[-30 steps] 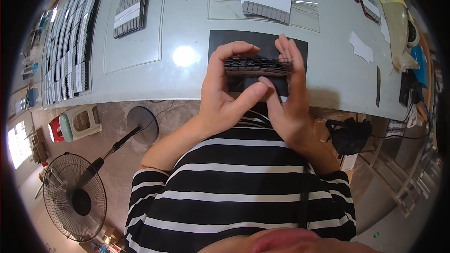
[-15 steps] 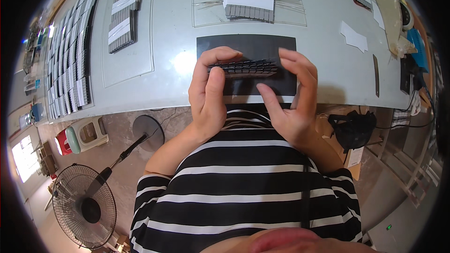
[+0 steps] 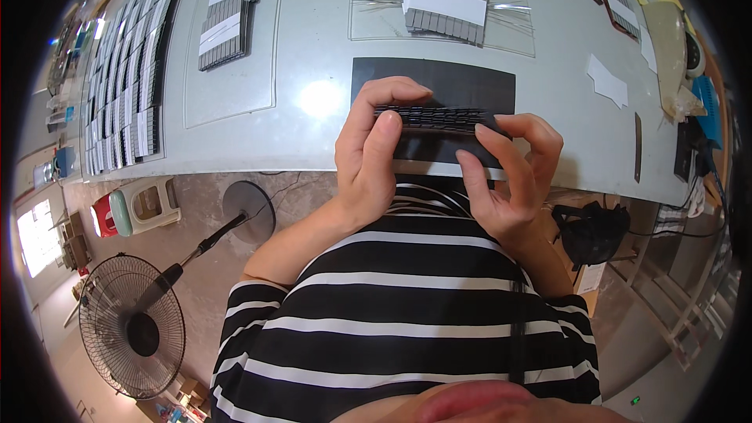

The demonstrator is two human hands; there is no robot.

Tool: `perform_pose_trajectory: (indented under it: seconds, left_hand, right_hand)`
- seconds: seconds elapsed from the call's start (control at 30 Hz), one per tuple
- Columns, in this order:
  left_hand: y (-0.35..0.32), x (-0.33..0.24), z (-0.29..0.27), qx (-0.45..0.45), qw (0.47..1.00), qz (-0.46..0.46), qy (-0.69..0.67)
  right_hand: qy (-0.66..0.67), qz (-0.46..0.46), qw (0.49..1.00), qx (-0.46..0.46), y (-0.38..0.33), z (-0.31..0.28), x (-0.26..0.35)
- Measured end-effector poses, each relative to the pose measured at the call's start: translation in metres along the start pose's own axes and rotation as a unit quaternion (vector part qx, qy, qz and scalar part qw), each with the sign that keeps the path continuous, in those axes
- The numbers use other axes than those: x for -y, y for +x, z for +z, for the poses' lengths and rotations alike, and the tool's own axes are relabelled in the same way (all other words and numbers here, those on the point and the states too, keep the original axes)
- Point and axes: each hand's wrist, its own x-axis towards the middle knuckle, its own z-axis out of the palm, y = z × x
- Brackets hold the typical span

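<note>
Left hand (image 3: 366, 160) gripped the left end of a dark stack of slatted pieces (image 3: 442, 120), thumb on the near side, fingers bent round the far side. Right hand (image 3: 517, 176) was half curled at the stack's right end, thumb apart from the fingers, a fingertip at the edge; couldn't tell whether it pinched anything. Stack sat between the two hands, edge-on to the view, above a black mat (image 3: 474, 84); contact with the mat not clear.

Mat lay on a pale table (image 3: 309, 145), under and just beyond the hands. Straight past them, farther out: a grey slatted bundle (image 3: 446, 8) with a white band across it, thin wires (image 3: 509, 14) poking out both sides, on a clear sheet (image 3: 376, 30). Well left of the left hand: banded grey stacks (image 3: 225, 35), then long rows of similar stacks (image 3: 129, 102) farther left. Right of the right hand: a white paper piece (image 3: 607, 82) and a narrow dark strip (image 3: 638, 145). Below the table edge, left of the left forearm: a standing fan (image 3: 141, 333) and a stool (image 3: 160, 202). Right of the right wrist: a black bag (image 3: 591, 231).
</note>
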Motion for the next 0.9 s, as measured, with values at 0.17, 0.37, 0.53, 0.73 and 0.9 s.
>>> perform_pose_trajectory:
  seconds: [0.17,0.37,0.53,0.73,0.9]
  left_hand:
    - [0.0008,-0.0009,0.0000,0.006,1.000,-0.005,-0.010]
    - [-0.0001,0.0013,-0.0019,0.008,1.000,-0.004,-0.017]
    - [-0.0002,0.0020,-0.0021,0.008,1.000,-0.005,-0.015]
    - [-0.0004,0.0012,-0.0013,0.008,1.000,-0.006,-0.009]
    - [-0.0001,0.0010,-0.0021,0.013,1.000,0.000,-0.005]
  right_hand:
    - [0.013,-0.006,1.000,-0.004,-0.0010,0.0012,-0.0024]
    - [0.005,0.008,1.000,0.006,0.0000,0.0014,-0.0013]
    - [-0.002,-0.006,1.000,0.002,-0.0005,0.0012,-0.0025]
    - [0.000,-0.020,1.000,-0.007,-0.0002,0.0011,-0.0026]
    - [0.013,-0.012,1.000,-0.018,-0.0004,0.0034,-0.0018]
